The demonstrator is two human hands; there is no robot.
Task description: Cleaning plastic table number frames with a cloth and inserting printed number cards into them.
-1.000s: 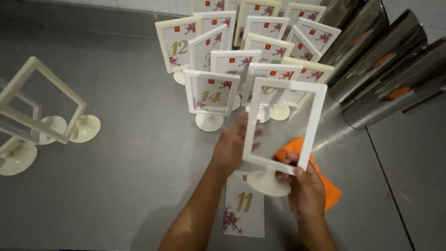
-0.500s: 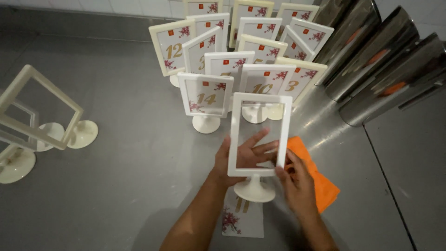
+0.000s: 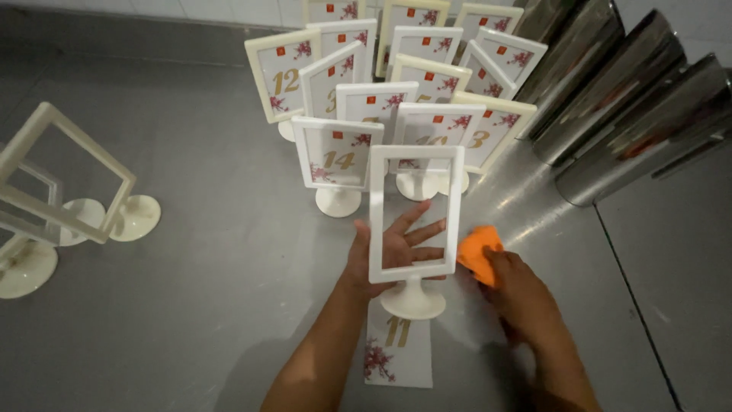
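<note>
An empty white frame stand (image 3: 416,221) with a round foot stands upright in front of me on the grey steel table (image 3: 213,305). My left hand (image 3: 396,248) is spread flat behind its clear pane, fingers apart, touching it. My right hand (image 3: 518,286) grips an orange cloth (image 3: 476,255) right next to the frame's right edge. A loose numbered card with a flower print (image 3: 396,351) lies flat on the table under my left forearm, just in front of the frame's foot.
Several white frame stands with numbered cards (image 3: 396,99) crowd the back of the table. Empty cream frame stands (image 3: 53,198) are at the left. Shiny metal cylinders (image 3: 633,107) lie at the back right. A seam in the table (image 3: 633,297) runs at the right.
The frame has turned from tilted to upright and narrower to my view. My right hand has left its base and gathered up the orange cloth, which lay flat before.
</note>
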